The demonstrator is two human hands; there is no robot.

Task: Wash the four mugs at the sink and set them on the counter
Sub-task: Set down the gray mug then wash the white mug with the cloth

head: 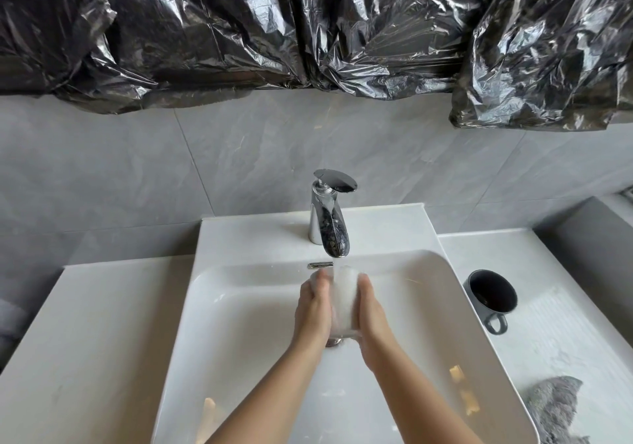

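Two bare arms come up from the lower edge, the left forearm (260, 399) and the right forearm (421, 399) angling in toward each other over the white sink (239, 341). The left hand (313, 306) and the right hand (371, 310) face each other palm to palm, fingers pointing away from the person toward the back of the basin, and between them they clasp a white mug (343, 298). The left fingertips (321, 277) bend slightly over the mug's far end, while the right hand's fingers lie close together along its side; how far either hand wraps underneath cannot be told. The mug is blurred, so neither its mouth nor its handle can be made out, but its long axis runs from the person toward the chrome faucet (329, 217), with its far end just below the spout. Part of the drain (334, 342) shows under the heels of the hands. On the white counter (548, 341) to the right, just beside the sink's rim, a dark grey mug (491, 294) stands upright with its mouth up and its handle (495, 323) turned toward the person. A grey cloth (555, 409) lies crumpled nearer on the same counter. Behind the faucet is a grey tiled wall (137, 169), with black plastic sheeting (239, 25) hanging above it.
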